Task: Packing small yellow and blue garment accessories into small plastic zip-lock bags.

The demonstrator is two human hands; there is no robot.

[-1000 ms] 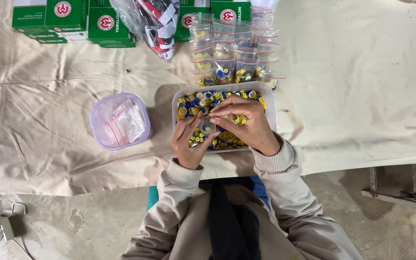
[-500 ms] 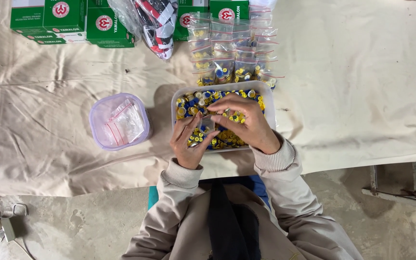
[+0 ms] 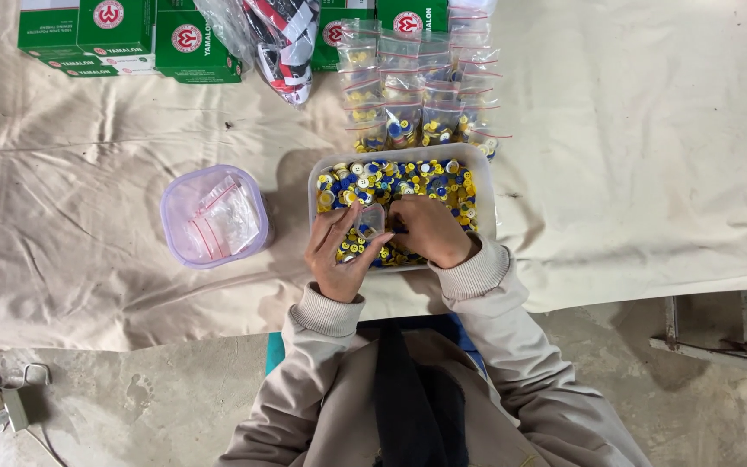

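Note:
A white rectangular tub (image 3: 484,186) full of yellow, blue and white buttons (image 3: 408,180) stands on the cloth-covered table in front of me. My left hand (image 3: 337,255) rests over the tub's near left corner and holds a small clear zip bag (image 3: 372,220) that has several buttons in it. My right hand (image 3: 430,229) lies on the buttons just right of the bag, fingers curled down against its mouth; what it pinches is hidden.
A lilac tub (image 3: 175,203) with empty clear zip bags stands to the left. Filled button bags (image 3: 421,86) lie in rows behind the white tub. Green boxes (image 3: 105,35) and a plastic-wrapped bundle (image 3: 278,39) sit along the far edge. Floor and a cable lie below.
My right hand has dropped from the middle of the button pile to the bag's mouth. The left hand keeps the bag in the same place.

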